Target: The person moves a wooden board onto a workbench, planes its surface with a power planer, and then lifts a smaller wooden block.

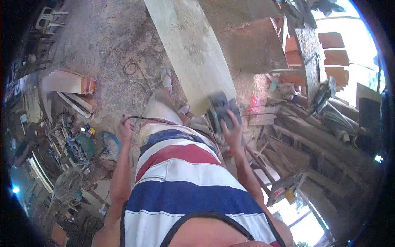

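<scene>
A long pale wooden board [197, 45] stretches away from me, with shavings scattered over its far part. At its near end is a dark electric planer [219, 108], slightly blurred. My right hand [233, 131] is closed around the planer from above and behind. Out to the left, my left hand [126, 129] pinches a black power cord [150, 119], which runs across in front of my waist toward the planer's side. How the planer's underside meets the board is hidden.
Loose cord [138, 70] lies coiled on the dusty floor near my sandalled foot [166, 79]. Stacked planks [68, 82] and a fan [68, 183] stand at left. A wooden panel [259, 47] and timber frames [312, 160] crowd the right. A white plastic chair [51, 18] is far left.
</scene>
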Demonstrator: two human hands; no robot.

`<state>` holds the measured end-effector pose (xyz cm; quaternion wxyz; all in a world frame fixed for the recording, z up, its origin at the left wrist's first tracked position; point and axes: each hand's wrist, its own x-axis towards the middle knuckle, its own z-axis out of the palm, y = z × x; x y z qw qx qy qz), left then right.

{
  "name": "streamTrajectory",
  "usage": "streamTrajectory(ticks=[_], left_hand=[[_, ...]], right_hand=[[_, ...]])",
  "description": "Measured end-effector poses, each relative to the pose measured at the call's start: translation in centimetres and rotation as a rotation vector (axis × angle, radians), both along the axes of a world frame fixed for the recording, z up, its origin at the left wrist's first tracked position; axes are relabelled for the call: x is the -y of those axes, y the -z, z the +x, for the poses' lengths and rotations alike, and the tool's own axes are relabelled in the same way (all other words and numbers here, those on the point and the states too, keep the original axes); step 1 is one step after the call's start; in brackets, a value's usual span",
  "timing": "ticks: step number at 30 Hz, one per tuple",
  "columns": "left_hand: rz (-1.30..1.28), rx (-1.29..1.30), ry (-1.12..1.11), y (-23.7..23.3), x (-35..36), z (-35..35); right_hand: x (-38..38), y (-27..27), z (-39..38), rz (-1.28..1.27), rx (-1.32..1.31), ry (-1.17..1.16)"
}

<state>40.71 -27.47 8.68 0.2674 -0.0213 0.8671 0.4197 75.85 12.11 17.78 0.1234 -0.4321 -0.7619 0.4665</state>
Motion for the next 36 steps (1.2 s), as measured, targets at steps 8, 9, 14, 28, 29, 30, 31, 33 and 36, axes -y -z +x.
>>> streamTrajectory(ticks=[8,9,14,28,29,30,31,33,36], left_hand=[[-0.094,-0.025,0.286,-1.2,-5.7,-2.6],[-0.114,-0.039,0.306,-4.2,-7.8,-3.4],[0.064,0.008,0.137,-3.0,-8.8,-7.8],[-0.054,0.156,0.118,2.2,-14.8,-21.9],[-0.033,0.159,0.092,3.4,-14.7,-23.3],[-0.01,0.161,0.063,4.3,-15.1,-24.8],[-0.001,0.181,0.022,4.4,-15.8,-26.3],[0.019,0.22,-0.061,4.3,-17.3,-29.5],[0.145,0.274,-0.147,5.5,-18.0,-34.2]], right_hand=[[-3.7,-0.5,-6.5,-0.077,-0.005,0.071],[-4.9,-0.4,-8.2,-0.069,0.0,0.069],[-10.6,-0.8,-17.0,-0.039,-0.009,0.053],[-29.3,2.5,-50.6,0.075,-0.096,-0.002],[-30.8,2.6,-54.0,0.108,-0.103,-0.01],[-32.5,1.9,-57.4,0.1,-0.109,-0.03],[-33.9,1.4,-60.8,0.09,-0.115,-0.05],[-37.2,2.4,-68.0,0.113,-0.135,-0.042],[-42.7,5.0,-78.7,0.256,-0.169,-0.101]])
